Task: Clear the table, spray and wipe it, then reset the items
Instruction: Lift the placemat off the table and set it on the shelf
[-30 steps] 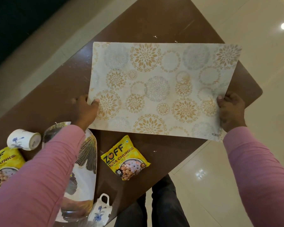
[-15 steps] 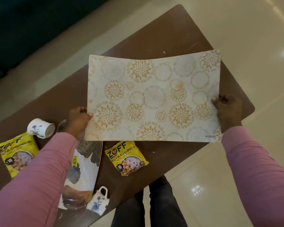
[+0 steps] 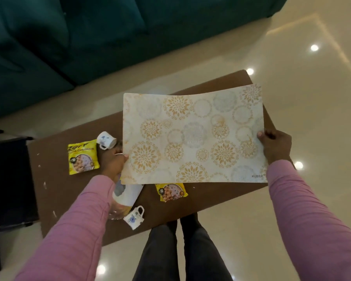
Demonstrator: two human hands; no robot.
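1. Left hand (image 3: 114, 161): arm in a pink sleeve reached forward, thumb pinching the placemat (image 3: 193, 136) at its left edge.
2. Right hand (image 3: 276, 147): closed on the right edge, thumb on top.
3. Placemat: stretched between both hands, raised above the brown desk (image 3: 69, 191), slightly bowed.
4. Desk: two yellow snack packets (image 3: 82, 157), two white cups (image 3: 105, 139) and a patterned tray (image 3: 126, 194), partly hidden by the left arm.

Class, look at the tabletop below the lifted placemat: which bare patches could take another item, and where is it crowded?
Bare brown table shows left of the yellow packet, toward the dark chair, with white flecks. Another strip runs along the near edge, right of the second packet. Crowded: around the left hand, where tipped cup, tray and near cup cluster.
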